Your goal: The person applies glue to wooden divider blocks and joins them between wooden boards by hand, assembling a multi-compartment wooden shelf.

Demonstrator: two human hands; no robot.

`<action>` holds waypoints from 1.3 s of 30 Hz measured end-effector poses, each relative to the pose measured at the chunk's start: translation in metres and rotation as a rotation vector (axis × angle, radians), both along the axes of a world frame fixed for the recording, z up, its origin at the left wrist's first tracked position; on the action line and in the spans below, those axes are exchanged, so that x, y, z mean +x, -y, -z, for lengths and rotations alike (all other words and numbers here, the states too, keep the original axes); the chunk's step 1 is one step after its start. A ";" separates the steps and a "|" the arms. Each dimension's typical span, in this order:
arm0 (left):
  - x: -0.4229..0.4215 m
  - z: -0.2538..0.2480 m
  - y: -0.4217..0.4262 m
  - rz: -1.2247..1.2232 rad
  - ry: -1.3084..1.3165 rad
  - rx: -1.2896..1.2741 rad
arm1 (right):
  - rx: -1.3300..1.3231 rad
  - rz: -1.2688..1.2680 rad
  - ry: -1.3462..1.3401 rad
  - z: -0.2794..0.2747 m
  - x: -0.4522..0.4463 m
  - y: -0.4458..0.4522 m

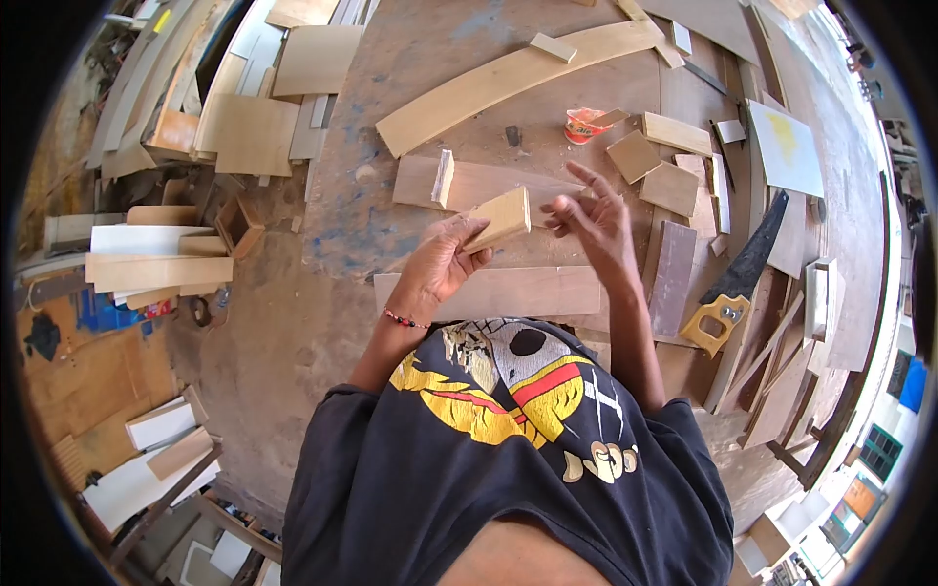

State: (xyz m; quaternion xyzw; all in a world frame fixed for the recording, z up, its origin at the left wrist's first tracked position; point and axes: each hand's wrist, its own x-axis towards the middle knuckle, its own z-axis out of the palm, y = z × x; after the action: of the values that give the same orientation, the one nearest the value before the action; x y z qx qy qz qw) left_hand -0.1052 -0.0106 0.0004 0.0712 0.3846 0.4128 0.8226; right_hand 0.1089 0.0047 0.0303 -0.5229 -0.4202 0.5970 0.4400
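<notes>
My left hand (438,262) grips a small light wooden block (500,219) by its near end, thumb on top, tilted up over the workbench. To its right, my right hand (604,230) is raised with its fingers apart and bent, holding nothing that I can see. Beneath both hands lies a flat brown board (415,181). A small piece of wood with a whitish face (443,179) stands on that board. Closer to my body is another pale board (508,291), partly covered by my left wrist.
A long curved wooden piece (489,93) lies across the far workbench (362,220). Beyond my right hand sits a red tub (578,127) with a stick across it. Several wood offcuts (670,188) and a yellow-handled handsaw (747,269) lie right. Scrap boards (161,269) are stacked left.
</notes>
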 end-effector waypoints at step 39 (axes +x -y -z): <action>0.123 0.029 -0.140 -0.021 0.161 0.155 | 0.691 -0.033 0.840 0.068 0.089 -0.122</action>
State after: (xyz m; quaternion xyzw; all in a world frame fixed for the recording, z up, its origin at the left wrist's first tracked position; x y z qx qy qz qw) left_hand 0.0180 0.1292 -0.0284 0.0970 0.2850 0.4541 0.8385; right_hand 0.1983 0.1264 -0.0377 -0.5347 -0.7397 0.1708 0.3711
